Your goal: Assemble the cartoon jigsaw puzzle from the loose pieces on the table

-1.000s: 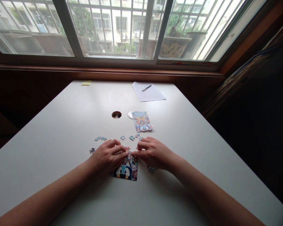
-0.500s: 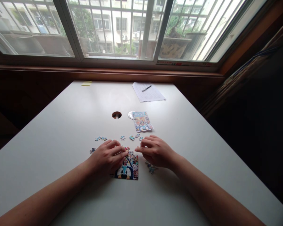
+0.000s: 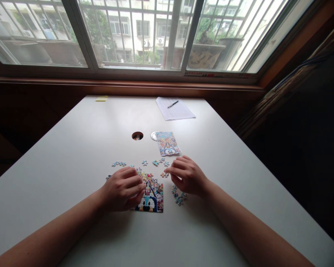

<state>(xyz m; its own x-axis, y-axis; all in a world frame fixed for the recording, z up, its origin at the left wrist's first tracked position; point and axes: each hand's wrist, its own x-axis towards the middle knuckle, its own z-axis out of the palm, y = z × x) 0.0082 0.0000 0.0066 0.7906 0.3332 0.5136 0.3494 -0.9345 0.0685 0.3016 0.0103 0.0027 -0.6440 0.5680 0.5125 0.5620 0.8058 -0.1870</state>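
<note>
A partly assembled jigsaw puzzle (image 3: 153, 202) with a blue cartoon dog face lies on the white table. My left hand (image 3: 125, 188) is over its left side, fingers curled together and thumb tucked near them; whatever they may hold is hidden. To the puzzle's right, my right hand (image 3: 187, 175) hovers low, index finger stretched toward small orange-toned puzzle pieces (image 3: 163, 174) and thumb apart from it. I see nothing held in that hand. Below it rests a cluster of bluish puzzle pieces (image 3: 179, 195). The left hand covers part of the puzzle.
Several loose pieces (image 3: 119, 163) lie behind my left hand, more (image 3: 155, 162) behind the puzzle. Farther back are a picture card (image 3: 168, 144), a round silver cover (image 3: 154, 136), a cable hole (image 3: 137, 136), paper (image 3: 178, 111) with a pen (image 3: 173, 104), and a yellow note (image 3: 101, 98).
My left hand has drawn back slightly left, showing more of the puzzle's upper part. The right hand has shifted right and away from the puzzle, uncovering the orange-toned pieces and the bluish cluster.
</note>
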